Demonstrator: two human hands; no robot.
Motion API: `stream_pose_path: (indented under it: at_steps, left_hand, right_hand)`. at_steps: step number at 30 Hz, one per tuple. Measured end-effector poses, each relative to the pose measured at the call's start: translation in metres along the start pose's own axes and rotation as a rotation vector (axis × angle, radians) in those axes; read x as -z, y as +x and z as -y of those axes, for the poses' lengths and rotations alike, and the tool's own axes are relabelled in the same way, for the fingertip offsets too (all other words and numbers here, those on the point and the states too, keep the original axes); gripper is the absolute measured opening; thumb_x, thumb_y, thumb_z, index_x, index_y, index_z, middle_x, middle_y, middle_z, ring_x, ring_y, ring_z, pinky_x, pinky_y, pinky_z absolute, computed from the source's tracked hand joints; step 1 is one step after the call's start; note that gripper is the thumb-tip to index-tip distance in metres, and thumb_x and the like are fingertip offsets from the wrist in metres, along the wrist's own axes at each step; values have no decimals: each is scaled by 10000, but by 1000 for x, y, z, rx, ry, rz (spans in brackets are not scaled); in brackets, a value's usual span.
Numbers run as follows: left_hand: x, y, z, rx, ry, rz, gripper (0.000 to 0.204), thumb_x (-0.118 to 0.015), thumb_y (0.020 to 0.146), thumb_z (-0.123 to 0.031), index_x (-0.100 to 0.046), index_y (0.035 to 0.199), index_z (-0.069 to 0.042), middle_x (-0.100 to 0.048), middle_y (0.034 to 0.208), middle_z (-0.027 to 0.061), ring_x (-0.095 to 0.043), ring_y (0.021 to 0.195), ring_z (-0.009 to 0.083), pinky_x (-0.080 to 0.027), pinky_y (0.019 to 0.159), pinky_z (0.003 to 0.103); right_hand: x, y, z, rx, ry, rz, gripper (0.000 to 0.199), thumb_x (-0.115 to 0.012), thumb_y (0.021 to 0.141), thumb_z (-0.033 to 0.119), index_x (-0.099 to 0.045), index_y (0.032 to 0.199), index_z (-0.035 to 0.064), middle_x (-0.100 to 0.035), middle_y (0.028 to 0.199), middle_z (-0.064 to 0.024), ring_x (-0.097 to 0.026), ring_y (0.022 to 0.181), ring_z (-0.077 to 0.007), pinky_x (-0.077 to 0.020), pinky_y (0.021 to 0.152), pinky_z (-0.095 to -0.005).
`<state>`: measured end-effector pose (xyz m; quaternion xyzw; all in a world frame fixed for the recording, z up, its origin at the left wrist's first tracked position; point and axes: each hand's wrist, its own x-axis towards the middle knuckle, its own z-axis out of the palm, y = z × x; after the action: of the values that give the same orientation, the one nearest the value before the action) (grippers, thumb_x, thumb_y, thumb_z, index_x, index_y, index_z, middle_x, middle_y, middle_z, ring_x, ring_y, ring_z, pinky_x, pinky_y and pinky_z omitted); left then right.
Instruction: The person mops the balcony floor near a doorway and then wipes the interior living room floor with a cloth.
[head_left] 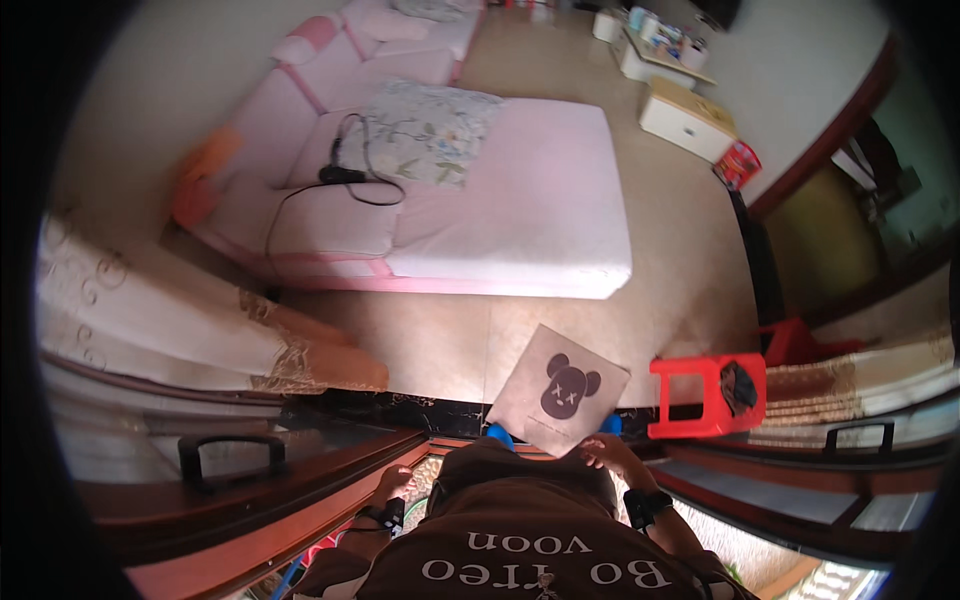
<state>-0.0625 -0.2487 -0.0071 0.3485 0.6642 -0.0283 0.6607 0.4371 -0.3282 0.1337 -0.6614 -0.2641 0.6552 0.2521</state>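
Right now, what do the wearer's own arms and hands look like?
Left hand and right hand: both ungloved, forearms bare. Each wrist carries a dark device on a black band: left band, right band. The shirt is dark brown with pale lettering. Finer markings on the bands are too small to tell.

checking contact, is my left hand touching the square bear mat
Apart: the head view shows the left hand left of the bear mat with a clear gap.
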Motion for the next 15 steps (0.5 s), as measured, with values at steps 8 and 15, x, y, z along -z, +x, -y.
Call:
stream_pose_path:
  at_steps: [8,15]
  left_hand:
    - [18,-32,55,-137,-233,3,152,-481,799,-44,-549,676,16,-582,638,120,-609,577,201,-479,469,312]
    - [-9,6,9,-219,-449,66,57,-544,763,-83,-538,781,-30,-501,572,80,-546,497,177,-450,428,280]
  right_hand:
    - [-21,10,35,109,-84,90,253,-547,849,209,-565,1008,13,-614,781,-57,-583,652,-121,-458,547,-232]
    - [-7,-13,-1,11,-52,11,244,-548,845,221,-569,994,29,-615,791,-55,-581,654,-113,-455,548,-234]
